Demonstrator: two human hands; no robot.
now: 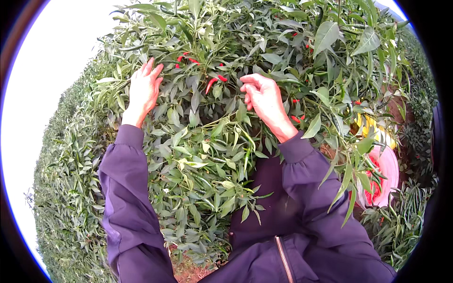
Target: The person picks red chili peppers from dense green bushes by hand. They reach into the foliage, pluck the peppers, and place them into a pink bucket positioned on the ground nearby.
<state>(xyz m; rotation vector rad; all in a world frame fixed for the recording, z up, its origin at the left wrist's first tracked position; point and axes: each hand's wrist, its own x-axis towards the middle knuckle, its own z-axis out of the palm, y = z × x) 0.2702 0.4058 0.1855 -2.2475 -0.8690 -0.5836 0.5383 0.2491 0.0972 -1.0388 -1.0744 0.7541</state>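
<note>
My left hand (144,88) rests against the leafy top of a chili pepper plant (198,155), back of the hand up, its fingers stretched out and slightly apart. Facing it across the foliage, my right hand (262,97) has its fingers curled; whether anything is inside them is hidden. Between the hands hangs a curved ripe red chili (211,85), with another red chili (222,78) beside its upper end. A small cluster of red chilies (193,61) shows just right of my left fingertips. More red chilies (297,119) sit among leaves beside my right wrist.
A pink bucket (391,173) containing red chilies (374,184) stands at the right, partly behind a drooping branch (348,177) with green chilies. Something yellow (375,127) lies beyond it. Dense pepper plants (70,169) continue left. Reddish soil (191,272) shows below.
</note>
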